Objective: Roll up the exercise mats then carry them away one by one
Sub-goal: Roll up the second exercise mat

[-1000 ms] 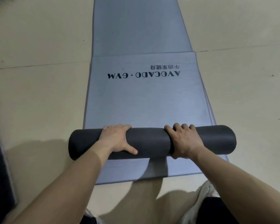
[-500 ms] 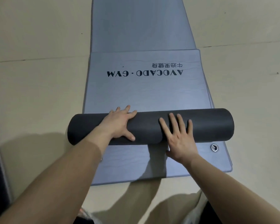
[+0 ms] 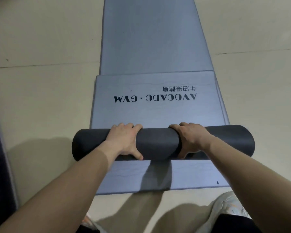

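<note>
You held the rolled mat [image 3: 158,143] with both hands. Your left hand [image 3: 124,140] and your right hand [image 3: 191,138] wrapped around its middle, fingers over the far side and thumbs on the near side. The roll was dark grey, smooth and round, and it stuck out past each hand. Under your grip lay a flat blue-grey mat [image 3: 154,111] with black letters past your fingers. Another flat mat [image 3: 149,39] lay farther away on the pale floor [image 3: 40,81].
</note>
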### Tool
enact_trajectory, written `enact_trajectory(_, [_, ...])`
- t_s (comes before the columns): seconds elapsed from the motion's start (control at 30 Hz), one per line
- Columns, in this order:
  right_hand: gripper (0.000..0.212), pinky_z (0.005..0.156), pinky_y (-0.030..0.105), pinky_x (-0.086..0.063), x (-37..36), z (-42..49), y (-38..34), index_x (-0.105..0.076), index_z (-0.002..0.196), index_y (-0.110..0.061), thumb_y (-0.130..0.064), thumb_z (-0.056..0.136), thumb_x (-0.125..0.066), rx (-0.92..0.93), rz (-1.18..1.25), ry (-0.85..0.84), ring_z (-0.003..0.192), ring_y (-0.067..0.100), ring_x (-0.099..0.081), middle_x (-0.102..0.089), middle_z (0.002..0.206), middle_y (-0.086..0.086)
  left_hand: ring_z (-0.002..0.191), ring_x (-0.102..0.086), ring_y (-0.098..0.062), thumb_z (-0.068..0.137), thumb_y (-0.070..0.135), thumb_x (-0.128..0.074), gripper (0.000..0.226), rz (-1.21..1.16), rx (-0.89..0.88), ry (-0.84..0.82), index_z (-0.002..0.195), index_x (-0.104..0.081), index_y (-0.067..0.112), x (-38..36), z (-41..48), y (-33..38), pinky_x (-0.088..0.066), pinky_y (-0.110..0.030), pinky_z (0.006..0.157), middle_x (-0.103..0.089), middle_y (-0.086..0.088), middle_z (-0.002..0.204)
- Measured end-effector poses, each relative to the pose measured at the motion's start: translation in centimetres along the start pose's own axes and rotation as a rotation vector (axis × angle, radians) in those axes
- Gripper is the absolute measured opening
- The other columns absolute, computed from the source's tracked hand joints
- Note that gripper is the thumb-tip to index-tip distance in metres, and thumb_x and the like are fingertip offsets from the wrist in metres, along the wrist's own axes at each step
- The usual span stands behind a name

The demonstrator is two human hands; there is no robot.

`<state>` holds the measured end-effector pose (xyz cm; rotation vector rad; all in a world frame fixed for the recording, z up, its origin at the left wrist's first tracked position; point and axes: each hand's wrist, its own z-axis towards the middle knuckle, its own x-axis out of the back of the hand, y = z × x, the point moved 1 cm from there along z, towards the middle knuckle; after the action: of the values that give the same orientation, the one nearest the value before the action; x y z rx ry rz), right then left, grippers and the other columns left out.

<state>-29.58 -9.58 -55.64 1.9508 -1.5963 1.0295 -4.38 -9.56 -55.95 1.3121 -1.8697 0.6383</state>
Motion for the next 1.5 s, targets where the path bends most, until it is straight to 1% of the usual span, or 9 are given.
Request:
enact_trajectory(0.17, [0.122, 0.12, 0.062, -0.028, -6.5, -5.5, -2.1, -0.029, 0.159, -0.028, -0.053, 0.059, -0.095, -0.106, -0.044, 0.391, 0.146, 0.037, -0.039, -0.044, 0.158, 0.012, 0.117, -0.059, -0.026, 0.042, 0.076, -0.085, 0.124, -0.189, -0.003, -0.163, 0.149, -0.035, 0.038, 0.6, -0.4, 0.0, -0.049, -0.043, 0.095, -0.061, 0.005, 0.133])
enact_trajectory(0.27, [0.147, 0.119, 0.067, -0.011, -9.7, -6.0, -3.3, -0.011, 0.165, -0.02, -0.052, 0.05, -0.097, -0.174, -0.06, 0.36, 0.155, 0.043, -0.017, -0.024, 0.167, 0.021, 0.129, -0.051, -0.026, 0.049, 0.075, -0.084, 0.121, -0.165, 0.054, -0.102, 0.153, -0.03, 0.044, 0.9, -0.6, 0.2, -0.034, -0.05, 0.11, -0.053, 0.003, 0.143])
enact_trajectory(0.37, [0.148, 0.12, 0.067, -0.014, -7.5, -3.3, -2.3, -0.002, 0.162, -0.024, -0.057, 0.051, -0.095, -0.184, -0.078, 0.37, 0.155, 0.039, -0.016, -0.022, 0.168, 0.018, 0.146, -0.029, -0.031, 0.073, 0.074, -0.07, 0.105, -0.068, 0.182, 0.242, 0.157, -0.02, 0.037, -1.8, -3.5, 2.1, -0.019, -0.059, 0.119, -0.029, -0.006, 0.161])
enact_trajectory(0.5, [0.149, 0.122, 0.067, -0.009, -3.1, 0.2, -0.7, 0.002, 0.163, -0.027, -0.075, 0.054, -0.086, -0.138, -0.082, 0.321, 0.157, 0.038, -0.005, -0.009, 0.168, 0.014, 0.154, 0.015, -0.039, 0.061, 0.08, -0.074, 0.147, -0.032, 0.214, 0.183, 0.156, 0.024, 0.024, -4.4, -2.3, 2.7, 0.001, -0.066, 0.12, 0.02, -0.011, 0.168])
enact_trajectory(0.67, [0.153, 0.112, 0.075, -0.018, -4.6, 1.5, 1.3, -0.012, 0.164, -0.024, -0.056, 0.041, -0.098, -0.147, -0.251, 0.378, 0.148, 0.048, -0.023, -0.025, 0.164, 0.018, 0.155, 0.006, -0.034, 0.053, 0.077, -0.081, 0.149, -0.087, 0.134, 0.204, 0.158, 0.014, 0.03, -0.8, 4.3, -0.7, -0.004, -0.062, 0.121, 0.007, -0.004, 0.169])
enact_trajectory(0.87, [0.133, 0.099, 0.061, -0.038, -1.3, 4.1, 3.0, -0.025, 0.155, -0.026, -0.057, 0.041, -0.087, -0.08, -0.299, 0.393, 0.121, 0.042, -0.048, -0.046, 0.143, 0.014, 0.145, -0.028, -0.039, 0.053, 0.077, -0.077, 0.135, 0.146, 0.022, 0.332, 0.155, -0.005, 0.026, -1.0, 4.9, -1.1, -0.024, -0.061, 0.115, -0.026, -0.008, 0.16])
enact_trajectory(1.13, [0.127, 0.102, 0.051, -0.043, -3.5, -3.3, 0.3, -0.015, 0.153, -0.035, -0.079, 0.05, -0.075, -0.013, -0.222, 0.158, 0.121, 0.034, -0.051, -0.046, 0.14, 0.002, 0.124, -0.051, -0.033, 0.047, 0.074, -0.079, 0.131, 0.082, -0.099, 0.009, 0.153, -0.015, 0.032, -1.6, -1.1, 1.2, -0.043, -0.054, 0.102, -0.043, 0.0, 0.147])
enact_trajectory(1.33, [0.162, 0.116, 0.07, -0.026, -8.0, -7.0, -1.0, -0.009, 0.164, -0.023, -0.08, 0.034, -0.086, -0.01, -0.22, 0.238, 0.147, 0.041, -0.034, -0.033, 0.162, 0.018, 0.126, -0.053, -0.023, 0.043, 0.066, -0.089, 0.131, -0.149, -0.111, -0.171, 0.154, -0.024, 0.037, 0.9, -0.7, 0.3, -0.046, -0.043, 0.1, -0.05, 0.006, 0.144])
enact_trajectory(1.5, [0.137, 0.122, 0.055, -0.023, -2.1, -2.8, 1.1, -0.01, 0.16, -0.035, -0.078, 0.052, -0.081, 0.043, -0.081, 0.214, 0.148, 0.033, -0.032, -0.035, 0.161, 0.007, 0.145, -0.034, -0.029, 0.072, 0.067, -0.076, 0.11, -0.085, 0.077, 0.241, 0.159, -0.021, 0.027, 0.8, -2.5, 1.2, -0.026, -0.046, 0.12, -0.038, -0.003, 0.159])
